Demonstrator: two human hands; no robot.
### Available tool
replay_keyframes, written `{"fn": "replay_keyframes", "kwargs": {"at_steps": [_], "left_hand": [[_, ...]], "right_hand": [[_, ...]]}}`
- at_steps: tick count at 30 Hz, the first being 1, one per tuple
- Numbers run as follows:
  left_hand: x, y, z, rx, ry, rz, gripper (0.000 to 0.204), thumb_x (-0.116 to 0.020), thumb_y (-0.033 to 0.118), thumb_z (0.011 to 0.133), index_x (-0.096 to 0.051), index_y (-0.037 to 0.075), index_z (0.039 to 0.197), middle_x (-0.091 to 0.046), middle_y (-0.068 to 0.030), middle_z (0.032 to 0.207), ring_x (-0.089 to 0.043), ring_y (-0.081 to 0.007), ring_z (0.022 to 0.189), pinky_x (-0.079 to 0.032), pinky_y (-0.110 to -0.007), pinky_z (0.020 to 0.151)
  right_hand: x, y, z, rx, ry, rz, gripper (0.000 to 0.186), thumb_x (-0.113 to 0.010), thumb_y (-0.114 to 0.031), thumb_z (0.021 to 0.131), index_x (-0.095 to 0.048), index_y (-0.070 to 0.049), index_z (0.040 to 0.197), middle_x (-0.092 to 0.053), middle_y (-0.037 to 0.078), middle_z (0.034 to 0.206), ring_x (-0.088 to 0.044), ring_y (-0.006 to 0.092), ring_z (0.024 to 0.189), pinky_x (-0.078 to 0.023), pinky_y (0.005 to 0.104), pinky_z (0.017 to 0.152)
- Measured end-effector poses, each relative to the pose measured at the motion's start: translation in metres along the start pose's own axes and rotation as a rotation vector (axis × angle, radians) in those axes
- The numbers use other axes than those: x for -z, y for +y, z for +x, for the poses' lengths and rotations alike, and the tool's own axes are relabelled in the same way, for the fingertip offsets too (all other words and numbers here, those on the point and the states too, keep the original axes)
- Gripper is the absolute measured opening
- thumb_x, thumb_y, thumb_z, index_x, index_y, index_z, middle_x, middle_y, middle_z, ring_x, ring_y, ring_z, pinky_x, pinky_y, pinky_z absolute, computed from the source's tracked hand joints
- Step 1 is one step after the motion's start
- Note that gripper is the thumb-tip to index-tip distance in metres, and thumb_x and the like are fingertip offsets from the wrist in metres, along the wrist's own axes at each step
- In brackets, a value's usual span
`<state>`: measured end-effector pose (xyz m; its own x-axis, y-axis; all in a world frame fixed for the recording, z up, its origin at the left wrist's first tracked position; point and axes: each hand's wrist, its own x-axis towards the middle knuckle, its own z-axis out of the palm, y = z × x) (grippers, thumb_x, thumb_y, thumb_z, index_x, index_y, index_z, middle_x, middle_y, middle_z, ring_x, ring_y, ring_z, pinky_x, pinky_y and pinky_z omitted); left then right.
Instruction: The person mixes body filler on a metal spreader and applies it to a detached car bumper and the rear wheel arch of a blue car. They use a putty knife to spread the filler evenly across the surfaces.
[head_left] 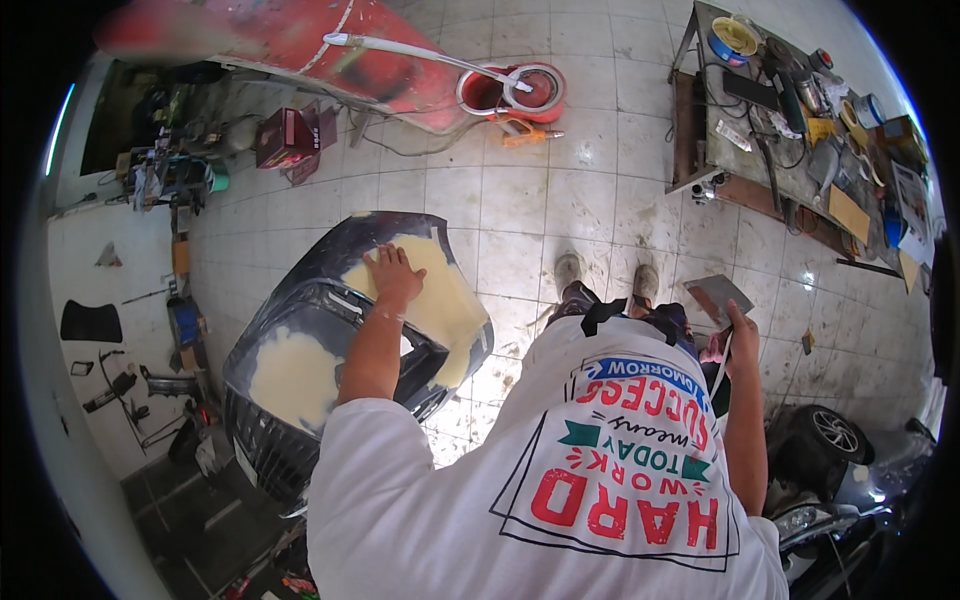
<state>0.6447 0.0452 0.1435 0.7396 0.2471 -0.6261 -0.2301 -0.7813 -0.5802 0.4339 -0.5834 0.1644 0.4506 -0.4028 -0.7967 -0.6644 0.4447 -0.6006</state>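
Note:
A dark car bumper (pixel 310 275) stands to my left, with patches of pale yellow filler (pixel 440 300) spread over its surface. My left hand (pixel 396 274) lies on the upper filler patch, fingers spread and palm down. On my other side, my right hand (pixel 741 345) is closed on one edge of a flat grey rectangular sheet (pixel 722 298) with a brown patch; its exact kind is unclear. A thin white strip (pixel 721 372) hangs beside that hand, and I cannot tell whether the fingers hold it.
A cluttered workbench (pixel 735 190) with tools and tins stands at the far right. Ahead are a red painted panel (pixel 380 65), red buckets (pixel 545 90) and an orange tool (pixel 522 132). A dark vehicle part with a wheel (pixel 838 432) is at lower right.

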Motion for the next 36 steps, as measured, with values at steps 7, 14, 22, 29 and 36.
{"fn": "replay_keyframes", "kwargs": {"at_steps": [7,14,22,29,36], "left_hand": [[-0.008,0.011,-0.016,-0.028,-0.004,0.039,0.089,-0.038,0.066,0.106,-0.021,0.007,0.17,-0.015,-0.012,0.179,-0.007,-0.032,0.165,-0.002,-0.07,0.127],[-0.012,0.033,-0.042,-0.069,0.009,0.055,0.097,-0.038,0.071,0.103,-0.021,0.001,0.168,-0.015,-0.0164,0.178,-0.009,-0.0338,0.165,-0.001,-0.068,0.127],[-0.021,0.058,-0.07,-0.124,-0.051,0.061,0.106,-0.037,0.078,0.1,-0.016,0.001,0.169,-0.008,-0.0186,0.178,-0.001,-0.0376,0.165,0.005,-0.069,0.126],[-0.035,0.09,-0.127,-0.247,0.042,0.049,0.109,-0.037,0.081,0.098,-0.027,-0.005,0.165,-0.019,-0.0226,0.175,-0.01,-0.0399,0.164,-0.001,-0.068,0.126],[-0.039,0.099,-0.118,-0.916,-0.275,-0.757,0.042,-0.07,0.037,0.099,-0.07,0.017,0.136,-0.076,-0.0183,0.116,-0.073,-0.038,0.108,-0.057,-0.043,0.096]], "right_hand": [[-0.011,-0.022,-0.01,0.014,0.004,-0.045,0.037,-0.07,-0.04,0.102,-0.066,-0.008,0.083,-0.049,-0.004,0.058,-0.044,0.0101,0.042,-0.032,0.0292,0.041],[-0.005,-0.014,0.007,0.001,-0.003,-0.065,0.042,-0.07,-0.042,0.102,-0.062,-0.009,0.076,-0.046,-0.003,0.054,-0.042,0.0113,0.038,-0.032,0.0302,0.037],[0.016,0.001,0.038,-0.004,-0.03,-0.057,0.042,-0.074,-0.038,0.1,-0.071,0.003,0.106,-0.074,0.01,0.095,-0.071,0.0188,0.083,-0.055,0.0353,0.074],[0.016,0.004,0.039,-0.038,0.023,-0.01,0.044,-0.074,-0.04,0.1,-0.071,0.003,0.109,-0.074,0.009,0.1,-0.068,0.0181,0.085,-0.053,0.0341,0.078],[0.024,0.046,0.045,-0.024,0.112,0.006,0.043,-0.072,-0.042,0.1,-0.07,0.0,0.105,-0.066,0.006,0.088,-0.061,0.0174,0.074,-0.048,0.035,0.068]]}}
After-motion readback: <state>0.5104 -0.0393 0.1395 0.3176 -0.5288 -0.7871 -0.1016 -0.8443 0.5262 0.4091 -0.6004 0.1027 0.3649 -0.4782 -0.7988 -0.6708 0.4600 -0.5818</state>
